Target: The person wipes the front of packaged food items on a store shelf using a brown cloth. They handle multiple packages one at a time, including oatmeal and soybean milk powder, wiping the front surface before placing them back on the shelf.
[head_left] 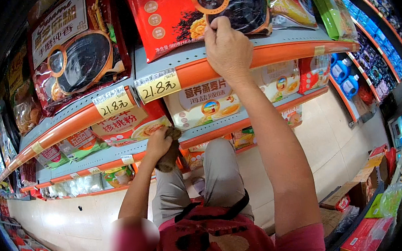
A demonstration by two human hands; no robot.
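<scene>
Left fingers (165,133) clutch brown cloth (168,158); right fingers (221,23) touch red bag (172,7).

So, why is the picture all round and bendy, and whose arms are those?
There's no robot here, just a person with bare hands. A very wide camera on their head looks down, so straight shelves seem curved. The left hand holds a brown cloth. The right hand touches the lower part of a big red bag; I can't tell how tightly. That bag is on the upper shelf, beside a dark red bag. More packs stand below.
</scene>
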